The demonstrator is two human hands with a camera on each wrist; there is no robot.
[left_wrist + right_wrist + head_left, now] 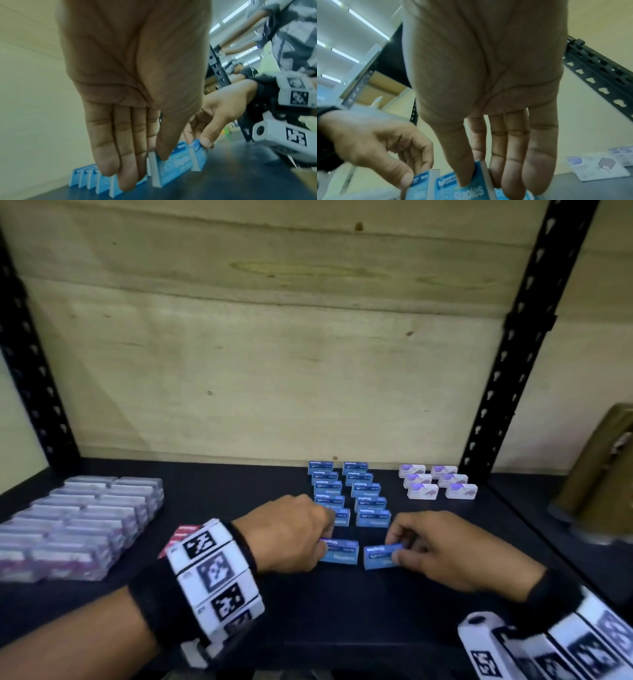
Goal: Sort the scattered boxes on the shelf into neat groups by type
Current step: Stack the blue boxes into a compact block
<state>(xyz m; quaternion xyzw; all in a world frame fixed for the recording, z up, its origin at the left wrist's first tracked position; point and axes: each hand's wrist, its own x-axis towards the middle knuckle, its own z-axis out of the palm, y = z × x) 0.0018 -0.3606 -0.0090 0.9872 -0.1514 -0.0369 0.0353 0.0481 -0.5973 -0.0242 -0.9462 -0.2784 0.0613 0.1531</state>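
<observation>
Staple boxes, two blue ones, lie side by side on the shelf (pixel 394 628) directly under my fingertips, at the near end of the two blue columns (pixel 349 494). My left hand (pixel 291 534) pinches the left staple box (pixel 340 553) between thumb and curled fingers; my right hand (pixel 435 549) pinches the right staple box (pixel 378 556) the same way, thumb on its near face, fingers over the far edge. Each box has its long axis running left to right, across the line of my forearms, matching the boxes already filed.

The relation that governs the next move, as I judge it: each open slot lies straight ahead of the hand that holds the box meant for it, just beyond the fingertips, at the near end of the column. The left box lines up with the left column, the right box with the right column, so neither hand needs to cross. A short forward slide, keeping the long axis square, should seat both.

Far left of my left hand sits a block of purple-and-white boxes (pixel 78 525); a red box (pixel 180 537) shows partly behind that wrist. Ahead and right of my right hand stand the white boxes (pixel 438 482).
</observation>
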